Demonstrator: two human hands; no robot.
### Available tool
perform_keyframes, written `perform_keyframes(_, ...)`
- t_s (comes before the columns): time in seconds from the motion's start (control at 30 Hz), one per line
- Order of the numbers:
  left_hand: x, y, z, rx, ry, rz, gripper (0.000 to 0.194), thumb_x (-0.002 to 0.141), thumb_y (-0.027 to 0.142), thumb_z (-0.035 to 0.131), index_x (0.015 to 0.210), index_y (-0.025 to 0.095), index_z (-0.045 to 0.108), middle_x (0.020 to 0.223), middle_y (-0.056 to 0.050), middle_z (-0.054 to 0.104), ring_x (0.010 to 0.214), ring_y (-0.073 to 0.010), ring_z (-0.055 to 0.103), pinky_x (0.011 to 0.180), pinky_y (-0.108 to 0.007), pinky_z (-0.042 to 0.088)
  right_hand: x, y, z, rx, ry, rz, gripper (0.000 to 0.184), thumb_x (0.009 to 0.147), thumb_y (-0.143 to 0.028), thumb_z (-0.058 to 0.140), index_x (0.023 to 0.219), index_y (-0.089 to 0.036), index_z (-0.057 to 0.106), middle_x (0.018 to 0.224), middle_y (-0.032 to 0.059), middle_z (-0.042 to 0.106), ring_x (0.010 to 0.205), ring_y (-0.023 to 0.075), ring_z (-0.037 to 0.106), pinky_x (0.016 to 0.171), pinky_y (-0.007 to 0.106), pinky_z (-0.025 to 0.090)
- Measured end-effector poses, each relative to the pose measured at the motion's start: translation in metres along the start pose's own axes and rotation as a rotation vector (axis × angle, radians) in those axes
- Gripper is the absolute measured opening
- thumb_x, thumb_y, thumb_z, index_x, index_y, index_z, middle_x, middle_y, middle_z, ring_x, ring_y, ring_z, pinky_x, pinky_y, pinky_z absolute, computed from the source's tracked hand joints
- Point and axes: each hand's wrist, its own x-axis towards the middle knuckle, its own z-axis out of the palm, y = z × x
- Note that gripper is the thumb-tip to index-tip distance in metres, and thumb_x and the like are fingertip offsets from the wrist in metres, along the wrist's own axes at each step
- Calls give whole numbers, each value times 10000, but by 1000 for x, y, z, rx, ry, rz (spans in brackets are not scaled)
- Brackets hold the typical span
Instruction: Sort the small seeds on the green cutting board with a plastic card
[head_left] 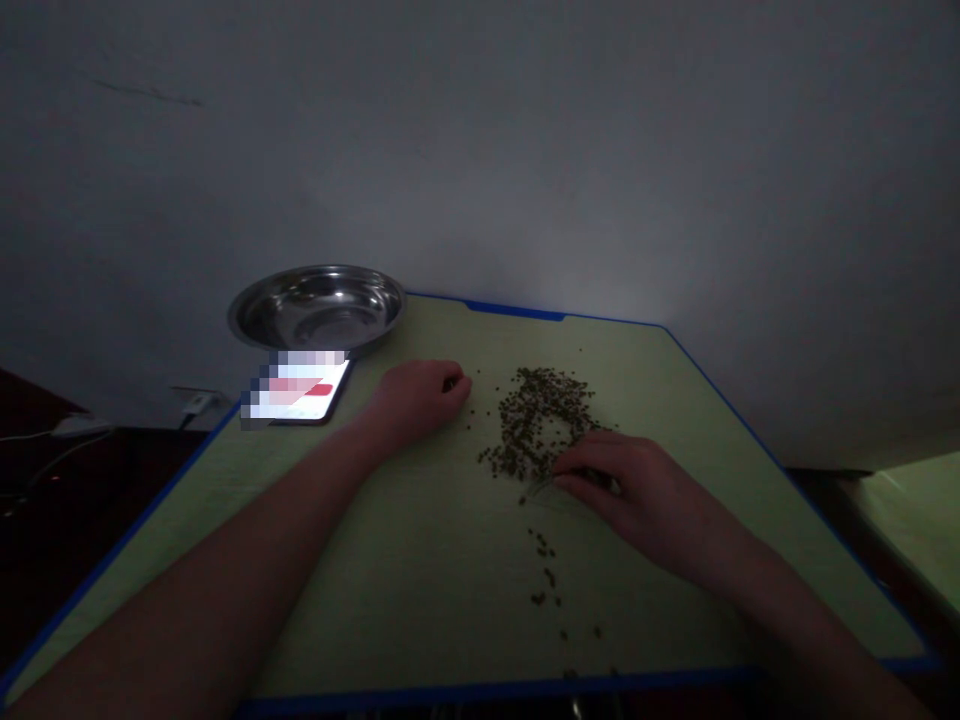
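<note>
A heap of small dark green beans (538,420) lies on a pale green table (420,560) with a blue edge. My right hand (637,488) rests at the heap's near right side, fingers pressed together and flat against the beans. My left hand (420,395) lies to the left of the heap, fingers curled into a loose fist; what it holds, if anything, is hidden. A few loose beans (551,580) trail toward the table's near edge.
A steel bowl (317,308) sits at the table's far left corner. A phone (304,392) with a lit screen lies just in front of it. A white wall stands behind. Cables and a plug lie on the dark floor at the left.
</note>
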Motion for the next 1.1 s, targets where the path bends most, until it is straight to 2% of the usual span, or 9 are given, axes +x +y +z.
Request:
perform_keyframes(0.27, 0, -2, 1, 7, 7, 14, 376, 862, 439, 368, 769, 208, 649, 748, -51, 662, 629, -168, 524, 560, -303, 291, 5, -5, 2, -7, -32, -22, 165, 897, -249, 544, 909, -234, 708, 874, 20, 702, 798, 162, 621, 699, 286, 453)
perform_keyframes(0.5, -1, 1, -1, -10, 1, 3, 360, 860, 421, 377, 761, 206, 648, 750, -51, 662, 626, -172, 529, 559, -308, 298, 9, 0, -4, -30, 42, -3, 141, 891, -245, 555, 894, -227, 695, 861, 14, 706, 796, 163, 625, 707, 290, 447)
perform_keyframes(0.67, -1, 2, -2, -9, -9, -2, 363, 862, 419, 377, 779, 205, 658, 770, -59, 668, 650, -180, 541, 569, -310, 303, 13, -3, -7, 14, -45, -51, 141, 900, -231, 546, 875, -219, 685, 832, 1, 693, 776, 146, 610, 700, 272, 433)
perform_keyframes(0.93, 0, 2, -3, 8, -10, 11, 358, 863, 407, 384, 794, 194, 663, 777, -57, 668, 664, -177, 546, 572, -301, 305, 34, -9, 0, 24, -127, -122, 110, 862, -191, 579, 857, -210, 687, 813, -15, 689, 726, 121, 590, 662, 238, 408)
perform_keyframes(1.1, 0, 3, -4, 18, -22, 3, 368, 865, 410, 373, 804, 188, 661, 769, -55, 662, 657, -167, 538, 572, -288, 300, 34, -11, 2, 50, -181, -143, 101, 855, -192, 587, 847, -201, 688, 793, -14, 684, 717, 117, 584, 651, 228, 395)
